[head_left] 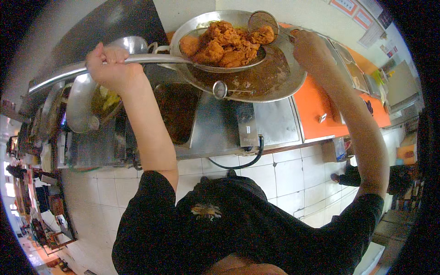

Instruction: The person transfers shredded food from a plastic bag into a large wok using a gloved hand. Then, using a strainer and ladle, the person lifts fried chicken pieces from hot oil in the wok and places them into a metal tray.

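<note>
My left hand is wrapped around the long metal handle of a large strainer. Browned, crusted fried pieces, apparently chicken, are heaped in it over a wide metal wok. Dark oil shows in the wok below the strainer. With my right hand I grip the handle of a small wire-mesh skimmer. Its round mesh is tilted at the strainer's right side, against one fried piece. A dial thermometer sits at the wok's near rim, its probe pointing inward.
Left of the wok are a dark-filled rectangular pan, another wok with yellowish food, and a metal bowl. An orange counter lies to the right. A black hose loops below the stove front. Another person is at far right.
</note>
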### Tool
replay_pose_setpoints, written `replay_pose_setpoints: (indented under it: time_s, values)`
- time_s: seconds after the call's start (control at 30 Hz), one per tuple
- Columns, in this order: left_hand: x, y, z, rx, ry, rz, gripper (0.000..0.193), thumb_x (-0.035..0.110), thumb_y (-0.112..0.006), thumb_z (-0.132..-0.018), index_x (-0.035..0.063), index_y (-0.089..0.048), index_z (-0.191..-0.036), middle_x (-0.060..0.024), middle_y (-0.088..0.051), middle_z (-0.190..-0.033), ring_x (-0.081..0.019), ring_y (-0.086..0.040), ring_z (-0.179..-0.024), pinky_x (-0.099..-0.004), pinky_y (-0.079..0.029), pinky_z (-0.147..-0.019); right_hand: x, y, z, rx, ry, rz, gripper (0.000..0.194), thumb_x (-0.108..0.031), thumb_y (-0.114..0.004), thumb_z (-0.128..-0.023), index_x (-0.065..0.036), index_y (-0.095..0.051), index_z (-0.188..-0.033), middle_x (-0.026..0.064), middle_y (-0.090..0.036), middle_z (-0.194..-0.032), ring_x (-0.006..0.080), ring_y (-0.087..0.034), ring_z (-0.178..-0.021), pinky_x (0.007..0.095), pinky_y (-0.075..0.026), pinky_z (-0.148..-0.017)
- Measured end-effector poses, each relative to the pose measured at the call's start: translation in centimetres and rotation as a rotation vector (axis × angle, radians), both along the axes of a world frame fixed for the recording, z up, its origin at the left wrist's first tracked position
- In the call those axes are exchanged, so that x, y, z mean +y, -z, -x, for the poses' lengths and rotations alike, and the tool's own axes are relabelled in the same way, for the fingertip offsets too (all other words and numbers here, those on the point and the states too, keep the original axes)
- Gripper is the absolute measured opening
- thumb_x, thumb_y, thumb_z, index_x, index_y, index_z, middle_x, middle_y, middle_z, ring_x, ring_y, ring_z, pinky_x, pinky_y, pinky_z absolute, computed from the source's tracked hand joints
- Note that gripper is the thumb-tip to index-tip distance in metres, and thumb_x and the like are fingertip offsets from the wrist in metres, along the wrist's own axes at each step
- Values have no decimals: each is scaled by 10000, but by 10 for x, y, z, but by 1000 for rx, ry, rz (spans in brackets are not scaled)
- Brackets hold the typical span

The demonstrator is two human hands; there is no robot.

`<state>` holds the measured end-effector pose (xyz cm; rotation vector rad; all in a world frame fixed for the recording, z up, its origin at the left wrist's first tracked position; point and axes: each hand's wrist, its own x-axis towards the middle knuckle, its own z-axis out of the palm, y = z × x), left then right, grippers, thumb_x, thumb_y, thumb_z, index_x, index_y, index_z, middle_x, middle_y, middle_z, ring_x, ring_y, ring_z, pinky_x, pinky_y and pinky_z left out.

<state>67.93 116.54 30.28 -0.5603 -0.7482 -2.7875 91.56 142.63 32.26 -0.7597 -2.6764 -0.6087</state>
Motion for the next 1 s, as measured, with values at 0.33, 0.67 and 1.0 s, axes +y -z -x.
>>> replay_pose_setpoints:
  time_s: [0.33,0.67,1.0]
  values:
    - [-27,-7,-5,-15,-12,-25,367,139,-502,-772,181,-226,-534,46,-217,-454,-91,-199,-400,-267,-189,-431,-62,-2,-25,106,-104,-70,163,-62,-499,-790,52,-615,-779,244,-629,-753,373,-645,-733,455,-526,-654]
    - [-33,-6,-3,-146,-122,-47,358,117,-517,-764,168,-232,-554,48,-220,-470,-89,-188,-407,-266,-172,-431,-126,2,-50,69,-42,60,107,-16,-461,-799,35,-525,-869,245,-606,-686,382,-637,-671,464,-523,-582]
    - [-43,-6,4,-59,-132,-50,344,170,-504,-780,167,-232,-570,47,-211,-458,-91,-200,-391,-266,-176,-419,-84,8,-84,236,57,42,134,-30,-426,-828,10,-521,-914,242,-592,-658,408,-614,-654,488,-491,-572]
